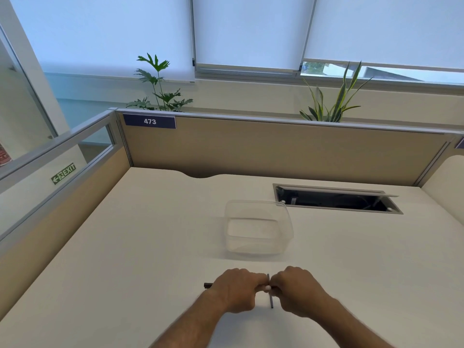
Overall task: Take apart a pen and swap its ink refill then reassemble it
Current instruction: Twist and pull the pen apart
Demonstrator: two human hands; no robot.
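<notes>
My left hand point(236, 288) and my right hand point(296, 290) meet knuckle to knuckle low over the white desk point(125, 259), both closed around a dark pen point(208, 285) held level. Only the pen's left end pokes out past my left hand; the rest is hidden in my fists. A thin dark refill point(270, 295) lies on the desk between my hands, running toward and away from me. Whether it touches my fingers I cannot tell.
A clear plastic container point(258, 228) stands just beyond my hands. An open cable hatch point(336, 198) is cut into the desk at the back right. Beige partition walls point(276, 149) close the desk at the back and left, with plants behind.
</notes>
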